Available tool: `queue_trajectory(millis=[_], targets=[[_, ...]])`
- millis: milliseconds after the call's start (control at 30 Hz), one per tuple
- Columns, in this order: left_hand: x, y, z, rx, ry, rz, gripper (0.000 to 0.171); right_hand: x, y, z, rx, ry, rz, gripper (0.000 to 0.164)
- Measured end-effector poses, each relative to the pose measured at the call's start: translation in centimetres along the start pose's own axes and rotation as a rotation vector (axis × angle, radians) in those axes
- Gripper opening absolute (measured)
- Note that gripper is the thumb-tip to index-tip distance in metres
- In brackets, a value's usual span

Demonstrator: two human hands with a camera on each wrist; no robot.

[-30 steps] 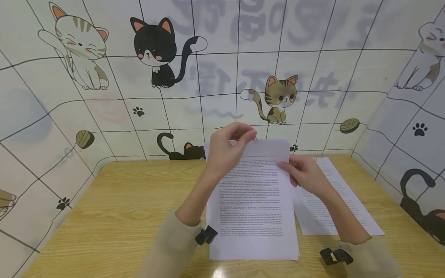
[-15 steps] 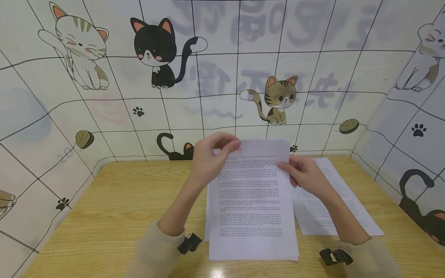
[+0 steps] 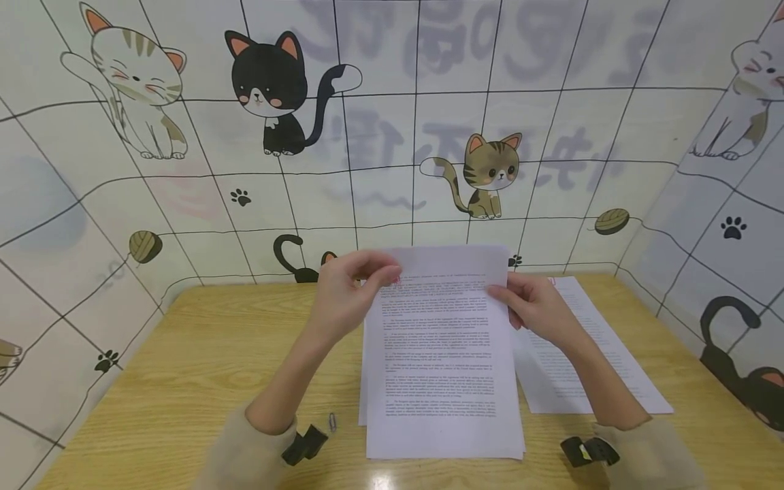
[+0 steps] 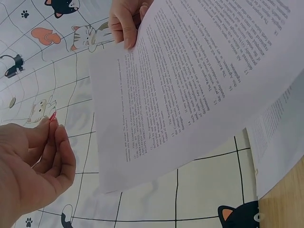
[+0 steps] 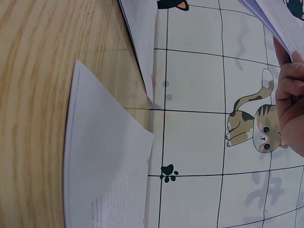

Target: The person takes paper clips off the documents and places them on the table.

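Observation:
My left hand (image 3: 343,296) pinches a small red paper clip (image 4: 53,116) between thumb and fingertips. In the left wrist view the clip stands apart from the sheets. My right hand (image 3: 539,309) grips the right edge of several printed sheets (image 3: 437,354), thumb in front. The held sheets stand raised and tilted towards me, their text facing me. Behind them, another stack of paper (image 4: 280,137) lies on the table, mostly hidden in the head view.
To the right lies a printed stack (image 3: 588,361) with a red clip (image 3: 552,280) at its top edge. A small paper clip (image 3: 333,422) lies on the wooden table (image 3: 233,381) near my left sleeve. A cat-patterned covering (image 3: 380,204) rises behind the table.
My left hand has moved left and slightly down along the top of the sheets with the red paper clip. The paper clip on the table has come into sight. My right hand stays put.

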State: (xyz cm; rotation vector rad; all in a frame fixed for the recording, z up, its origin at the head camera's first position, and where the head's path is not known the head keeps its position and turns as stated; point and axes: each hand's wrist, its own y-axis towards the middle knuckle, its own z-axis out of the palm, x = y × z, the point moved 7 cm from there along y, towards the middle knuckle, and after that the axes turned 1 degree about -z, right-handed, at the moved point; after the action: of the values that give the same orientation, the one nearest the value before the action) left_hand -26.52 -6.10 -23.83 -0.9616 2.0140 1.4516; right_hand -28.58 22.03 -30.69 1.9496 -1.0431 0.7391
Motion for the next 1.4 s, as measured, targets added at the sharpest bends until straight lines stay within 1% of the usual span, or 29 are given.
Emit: queue_trajectory(millis=[300, 433, 600, 800, 900, 1133, 1400], targets=[[0.8, -1.5, -0.7, 0.094, 0.026, -0.06, 0.003, 0.0, 0.0, 0.0, -0.002, 0.002, 0.003, 0.028], [1.9, -2.3, -0.9, 0.156, 0.035, -0.124, 0.004, -0.2, 0.0, -0.1, -0.006, 0.002, 0.008, 0.027], [3.2, -3.3, -1.1, 0.237, 0.071, -0.209, 0.005, -0.2, 0.0, -0.1, -0.01, -0.006, 0.012, 0.027], [4.8, -4.7, -1.5, 0.302, 0.058, -0.277, 0.005, -0.1, 0.1, -0.2, -0.006, -0.005, 0.018, 0.028], [5.3, -5.3, -1.7, 0.328, 0.047, -0.292, 0.006, 0.0, 0.1, -0.3, -0.005, -0.006, 0.019, 0.028], [5.9, -6.3, -1.7, 0.39, 0.033, -0.314, 0.005, 0.0, 0.0, -0.4, -0.008, -0.01, 0.026, 0.029], [6.9, -7.6, -1.6, 0.422, 0.036, -0.36, 0.004, 0.1, 0.0, -0.4, -0.009, -0.01, 0.026, 0.027]])
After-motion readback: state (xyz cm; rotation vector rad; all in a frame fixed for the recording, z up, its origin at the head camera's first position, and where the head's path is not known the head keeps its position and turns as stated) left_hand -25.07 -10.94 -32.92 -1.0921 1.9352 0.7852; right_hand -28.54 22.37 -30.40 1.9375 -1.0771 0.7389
